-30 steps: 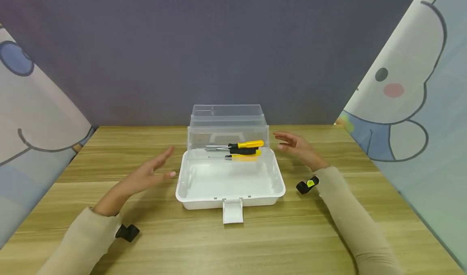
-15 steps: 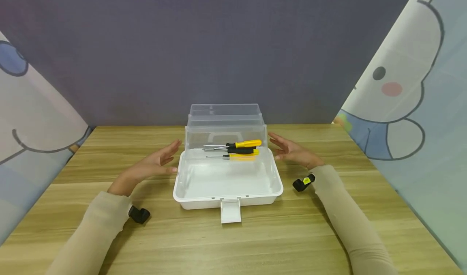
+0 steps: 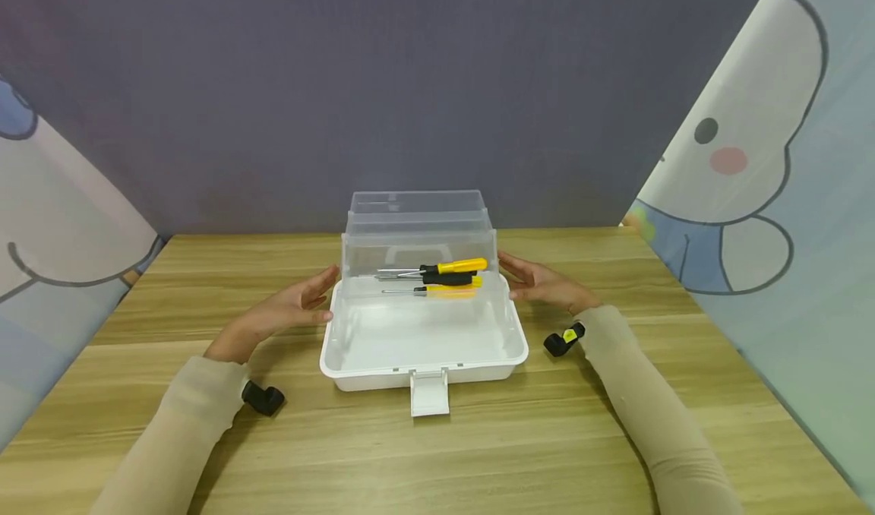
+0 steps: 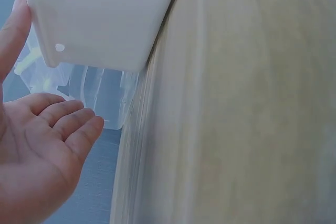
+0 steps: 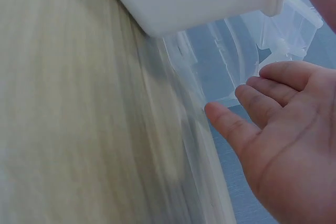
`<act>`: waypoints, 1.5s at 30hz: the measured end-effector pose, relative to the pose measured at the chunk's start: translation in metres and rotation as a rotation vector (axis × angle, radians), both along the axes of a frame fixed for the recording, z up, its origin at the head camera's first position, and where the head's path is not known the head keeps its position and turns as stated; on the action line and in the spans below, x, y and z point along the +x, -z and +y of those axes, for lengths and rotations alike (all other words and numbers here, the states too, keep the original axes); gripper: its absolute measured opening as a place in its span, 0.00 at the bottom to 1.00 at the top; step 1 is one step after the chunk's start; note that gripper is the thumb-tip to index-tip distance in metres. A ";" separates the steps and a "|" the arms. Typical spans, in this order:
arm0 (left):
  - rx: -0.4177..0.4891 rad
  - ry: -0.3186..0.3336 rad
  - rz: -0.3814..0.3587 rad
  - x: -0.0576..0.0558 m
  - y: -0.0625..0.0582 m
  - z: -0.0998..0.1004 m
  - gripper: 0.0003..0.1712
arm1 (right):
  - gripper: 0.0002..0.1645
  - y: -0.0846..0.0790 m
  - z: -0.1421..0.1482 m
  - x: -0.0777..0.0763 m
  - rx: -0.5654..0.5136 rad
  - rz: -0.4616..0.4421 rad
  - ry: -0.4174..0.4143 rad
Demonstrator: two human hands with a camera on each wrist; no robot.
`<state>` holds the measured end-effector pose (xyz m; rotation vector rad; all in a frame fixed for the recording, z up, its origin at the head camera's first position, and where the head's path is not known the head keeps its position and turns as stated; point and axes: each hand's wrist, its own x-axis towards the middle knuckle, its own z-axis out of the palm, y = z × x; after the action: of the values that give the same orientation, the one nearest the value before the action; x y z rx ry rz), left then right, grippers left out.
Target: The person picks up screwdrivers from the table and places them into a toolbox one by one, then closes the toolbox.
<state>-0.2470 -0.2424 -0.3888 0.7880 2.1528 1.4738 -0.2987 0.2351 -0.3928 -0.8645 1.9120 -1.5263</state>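
A white toolbox (image 3: 424, 378) stands on the table with its clear lid (image 3: 417, 222) folded back. Several screwdrivers (image 3: 447, 279) with yellow and black handles lie across a clear tray at the back of the box. My left hand (image 3: 280, 310) is at the box's left side, and its thumb meets the rim in the left wrist view. My right hand (image 3: 547, 285) is at the right side, thumb by the rim; whether it touches cannot be told. The fingers of both hands are extended, with nothing gripped. In front hangs the white latch (image 3: 429, 395), flipped down.
The wooden table (image 3: 328, 454) ends at a dark grey partition (image 3: 424, 82) behind the box. Cartoon-printed curtains (image 3: 738, 165) flank the table on both sides. A small black camera (image 3: 263, 399) sits on the left wrist, another black camera (image 3: 563, 339) on the right.
Both hands have come in closer to the box's sides, the left moving right and forward, the right slightly left. The view has shifted a little. Box and screwdrivers keep their arrangement.
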 end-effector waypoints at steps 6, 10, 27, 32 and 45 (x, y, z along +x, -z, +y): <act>-0.004 -0.006 -0.004 0.000 -0.001 0.000 0.52 | 0.50 0.002 -0.001 -0.004 -0.026 0.004 -0.030; -0.009 -0.013 -0.016 0.000 0.000 0.001 0.51 | 0.51 0.005 -0.001 -0.004 -0.019 0.007 -0.042; 0.023 0.024 -0.091 -0.002 0.003 0.001 0.52 | 0.59 0.004 -0.002 0.003 -0.030 -0.065 -0.069; 0.034 0.036 -0.097 -0.002 0.004 0.000 0.53 | 0.58 0.005 -0.001 0.003 -0.016 -0.057 -0.071; 0.079 0.108 -0.127 -0.002 0.007 -0.002 0.55 | 0.55 0.008 -0.002 0.003 -0.012 -0.068 -0.082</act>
<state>-0.2488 -0.2444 -0.3956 0.8016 1.9397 1.5185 -0.2954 0.2328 -0.4004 -0.8742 1.7988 -1.5010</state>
